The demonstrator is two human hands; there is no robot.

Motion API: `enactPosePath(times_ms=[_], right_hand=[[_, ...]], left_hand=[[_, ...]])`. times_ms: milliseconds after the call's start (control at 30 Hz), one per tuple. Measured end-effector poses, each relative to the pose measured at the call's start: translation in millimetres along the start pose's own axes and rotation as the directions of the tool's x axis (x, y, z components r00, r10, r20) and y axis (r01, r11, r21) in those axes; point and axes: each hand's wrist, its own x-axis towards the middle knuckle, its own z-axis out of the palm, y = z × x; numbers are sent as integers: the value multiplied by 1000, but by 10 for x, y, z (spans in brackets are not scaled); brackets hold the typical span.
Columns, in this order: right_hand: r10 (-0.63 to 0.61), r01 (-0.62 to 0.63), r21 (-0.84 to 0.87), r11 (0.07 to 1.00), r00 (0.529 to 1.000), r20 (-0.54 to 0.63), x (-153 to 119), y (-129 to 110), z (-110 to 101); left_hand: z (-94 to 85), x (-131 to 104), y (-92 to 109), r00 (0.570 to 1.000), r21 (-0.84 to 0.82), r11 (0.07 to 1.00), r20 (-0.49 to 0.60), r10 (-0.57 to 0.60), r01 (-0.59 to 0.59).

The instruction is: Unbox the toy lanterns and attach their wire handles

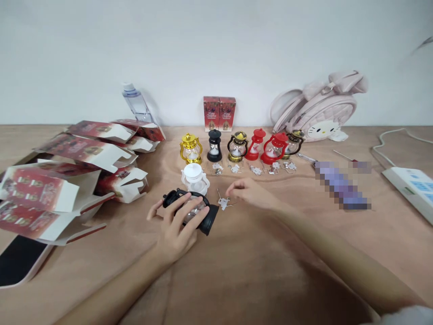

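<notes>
In my left hand (179, 225) is a small black lantern (210, 219) with a clear globe, tilted on its side, the fingers wrapped over it. My right hand (252, 192) is just right of it, fingers bent and tips close together at a small cluster of white pieces and thin wire (223, 203). Whether the fingertips pinch one of these pieces is too small to tell. A white lantern (195, 178) stands directly behind the black one. Farther back is a row of upright lanterns, among them a gold one (191, 151), a black one (214, 146) and a red one (273, 149).
Opened red-and-white cartons (84, 149) are heaped at left, by a dark phone-like slab (20, 262). A clear bottle (137, 101), two red boxes (219, 113) and a pink bag (321, 113) stand along the wall. A screwdriver (355, 162) and white power strip (412, 189) lie right.
</notes>
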Motion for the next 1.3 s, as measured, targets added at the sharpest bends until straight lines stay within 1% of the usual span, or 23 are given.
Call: enactPosePath(times_ms=[33, 67, 100, 133, 167, 267, 433, 567, 700, 767, 867, 933, 1033, 1133, 1200, 1300], right_hand=[[-48, 43, -180, 983, 999, -25, 72, -12, -48], [-97, 81, -332, 940, 995, -31, 140, -26, -81], [-138, 111, -441, 891, 990, -30, 201, -42, -98], [-170, 133, -512, 848, 985, -26, 254, -58, -101], [-194, 150, -555, 818, 981, -22, 297, -72, -91], [-235, 185, -606, 774, 972, -4, 368, -96, -21], [-263, 220, -658, 720, 964, 35, 298, -60, 87], [-321, 272, -645, 714, 946, 43, 129, -29, 151], [-371, 290, -600, 745, 929, -11, -2, -23, 202], [-383, 268, -579, 770, 920, -82, -26, -5, 201], [-418, 221, -564, 796, 875, -246, -35, 83, 176], [-423, 222, -515, 828, 850, -314, -42, 184, 176], [-413, 271, -396, 877, 847, -334, -89, 346, 250], [-411, 315, -309, 897, 851, -327, -191, 437, 401], [-385, 308, -266, 914, 865, -322, -281, 430, 494], [-344, 301, -172, 938, 873, -347, -418, 313, 548]], left_hand=[[-9, 7, 10, 1000, -5, 1000, 8, 18, -18], [-20, 15, 19, 999, -6, 999, 21, 39, -39], [-32, 24, 27, 997, -8, 998, 34, 62, -62], [-45, 34, 33, 995, -11, 996, 46, 87, -86], [-57, 43, 38, 993, -17, 994, 55, 107, -106], [-81, 62, 46, 989, -36, 990, 67, 135, -133], [-89, 81, 50, 987, -11, 990, 77, 138, -137], [-93, 94, 54, 987, 15, 990, 77, 139, -140], [-100, 98, 54, 985, 3, 989, 95, 145, -146], [-103, 99, 53, 983, -7, 990, 112, 143, -143], [-109, 101, 55, 983, -25, 989, 110, 148, -146], [-114, 101, 58, 980, -35, 987, 115, 161, -158], [-117, 96, 61, 974, -36, 983, 132, 181, -178], [-110, 89, 59, 969, -40, 980, 141, 201, -197], [-103, 88, 56, 968, -43, 977, 137, 211, -207], [-101, 84, 56, 967, -41, 976, 133, 218, -214]])
